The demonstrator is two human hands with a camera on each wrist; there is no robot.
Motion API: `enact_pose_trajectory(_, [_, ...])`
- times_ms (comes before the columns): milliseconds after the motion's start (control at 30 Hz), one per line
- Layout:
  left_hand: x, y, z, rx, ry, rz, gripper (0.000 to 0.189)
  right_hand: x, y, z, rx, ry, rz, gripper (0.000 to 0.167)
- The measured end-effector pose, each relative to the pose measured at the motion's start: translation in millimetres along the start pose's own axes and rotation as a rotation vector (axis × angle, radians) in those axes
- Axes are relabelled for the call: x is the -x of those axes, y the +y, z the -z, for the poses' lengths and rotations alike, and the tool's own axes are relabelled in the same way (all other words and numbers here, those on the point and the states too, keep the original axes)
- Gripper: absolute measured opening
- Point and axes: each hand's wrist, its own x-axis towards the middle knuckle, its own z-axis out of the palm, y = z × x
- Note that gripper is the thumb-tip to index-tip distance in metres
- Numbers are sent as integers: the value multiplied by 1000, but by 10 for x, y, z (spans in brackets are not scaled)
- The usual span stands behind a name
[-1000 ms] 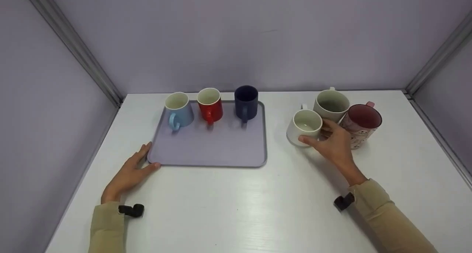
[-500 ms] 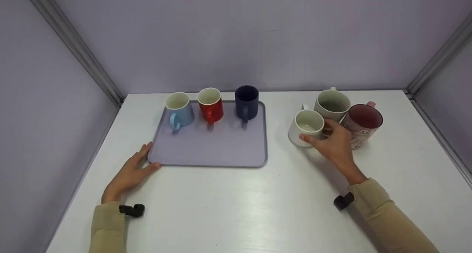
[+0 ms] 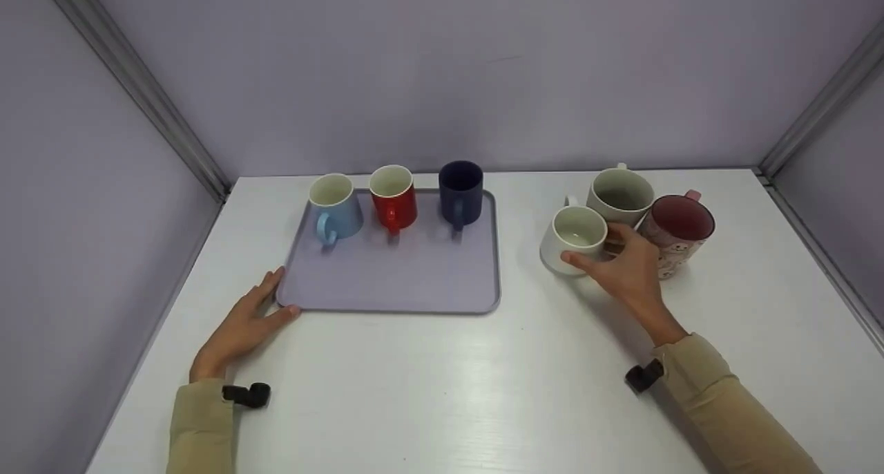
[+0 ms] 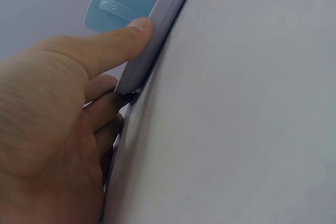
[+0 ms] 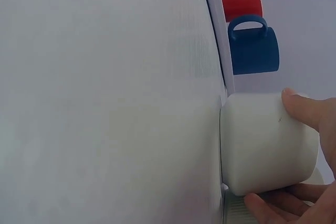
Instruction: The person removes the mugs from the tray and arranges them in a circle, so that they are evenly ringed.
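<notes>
In the head view my right hand (image 3: 625, 267) grips a small white mug (image 3: 565, 249), thumb at the near side and fingers at its right. The mug stands upright on the table, its handle pointing away. In the right wrist view the mug (image 5: 268, 142) sits between the thumb and the lower fingers, its base against the tabletop. My left hand (image 3: 242, 322) touches the near left corner of a lilac tray (image 3: 387, 280). The left wrist view has the thumb (image 4: 123, 43) resting on the tray's rim, with relaxed fingers beside the corner.
On the tray's far half stand a light blue mug (image 3: 338, 211), a red mug (image 3: 397, 208) and a dark blue mug (image 3: 461, 197). Beside the right hand are a larger whitish mug (image 3: 620, 197) and a pink patterned mug (image 3: 673, 242). Panel walls (image 3: 442, 80) border the table.
My right hand and the white mug have shifted very slightly to the right since a second ago. The left hand, tray and other mugs stay in place.
</notes>
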Motion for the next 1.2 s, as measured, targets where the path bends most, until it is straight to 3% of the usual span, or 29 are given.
enact_pose_trajectory(467, [-8,15,-5,0,2,2,91,-16,-88,84,-44,51,61,69])
enact_pose_trajectory(733, [2,7,-9,10,-7,19,94,-90,-455,171,-58,131,192,71])
enact_pose_trajectory(900, [-10,7,-5,28,-11,18,94,-141,-769,-39,-122,87,280,67])
enact_pose_trajectory(1033, [-4,18,-8,27,-6,20,93,-192,-989,-340,-137,-9,320,65])
enact_pose_trajectory(1200, [-2,33,0,17,-7,21,93,-283,-1181,-737,-200,-162,229,59])
